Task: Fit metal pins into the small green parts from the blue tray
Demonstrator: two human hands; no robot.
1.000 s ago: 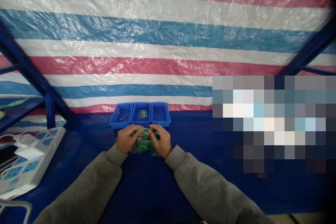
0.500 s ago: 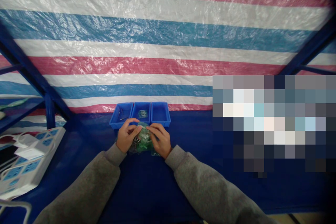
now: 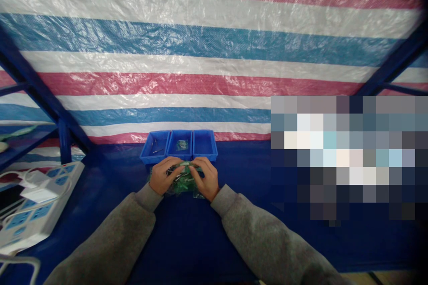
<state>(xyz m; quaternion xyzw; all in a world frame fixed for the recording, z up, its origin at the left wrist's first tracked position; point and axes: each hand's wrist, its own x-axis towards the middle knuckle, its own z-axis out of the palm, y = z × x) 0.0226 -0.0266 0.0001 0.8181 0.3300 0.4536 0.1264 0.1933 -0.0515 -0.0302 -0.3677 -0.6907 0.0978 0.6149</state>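
Observation:
A crinkled green plastic bag (image 3: 183, 183) lies on the dark blue table in front of me, with dark and shiny thin pieces showing at its left. My left hand (image 3: 163, 175) is closed on the bag's upper left edge, thumb against fingers. From the other side my right hand (image 3: 206, 178) pinches the upper right edge, so the fingertips of both hands nearly meet. Just beyond my hands stand three blue bins in a row. The left bin (image 3: 154, 158) holds a few thin metal pieces, the middle bin (image 3: 179, 132) a small clear packet, and the right bin (image 3: 204, 142) shows a bare bottom.
A white power strip (image 3: 40, 227) with a plugged-in adapter (image 3: 38, 187) and cables lies at the left. Blue frame posts (image 3: 63, 142) rise at both sides. Behind the table hangs a striped plastic sheet (image 3: 200, 84). A pixelated patch hides the right side.
My left hand lifted and opened a little half a second ago, showing more of the bag's top; now its fingers have come back down onto the edge. My right hand's fingers shifted slightly.

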